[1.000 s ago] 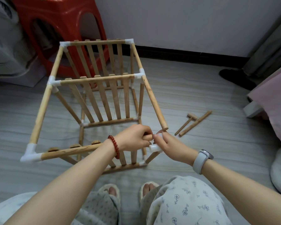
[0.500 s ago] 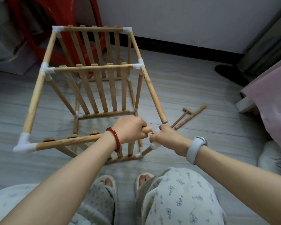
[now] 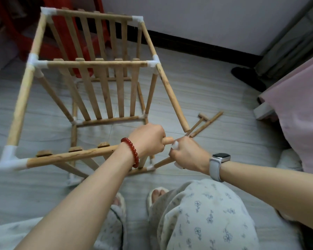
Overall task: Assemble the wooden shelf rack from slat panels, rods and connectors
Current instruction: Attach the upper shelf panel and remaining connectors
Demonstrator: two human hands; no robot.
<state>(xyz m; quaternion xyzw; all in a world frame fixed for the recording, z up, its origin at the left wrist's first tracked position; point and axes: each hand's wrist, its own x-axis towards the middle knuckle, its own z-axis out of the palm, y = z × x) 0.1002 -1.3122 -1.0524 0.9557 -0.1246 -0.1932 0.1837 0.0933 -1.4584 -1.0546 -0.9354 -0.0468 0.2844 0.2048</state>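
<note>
The wooden rack frame (image 3: 105,64) stands on the floor in front of me, slat panels joined by rods and white connectors. My left hand (image 3: 148,139) grips the near top rod (image 3: 70,156) close to its bare right end. My right hand (image 3: 186,154) holds a white connector (image 3: 175,144) just beside that rod end, mostly hidden in my fingers. The right top rod (image 3: 170,94) ends free above my hands. A white corner connector (image 3: 9,159) caps the near left corner.
A loose rod (image 3: 206,124) and a small wooden mallet (image 3: 199,121) lie on the floor to the right. A red stool (image 3: 65,40) stands behind the rack. Pink fabric (image 3: 300,105) and a dark shoe (image 3: 246,76) are at the right. My slippered feet are below.
The view has shifted, so the rack sits higher and larger in the frame. Both hands stay at the rod end, the right one still holding the white connector there.
</note>
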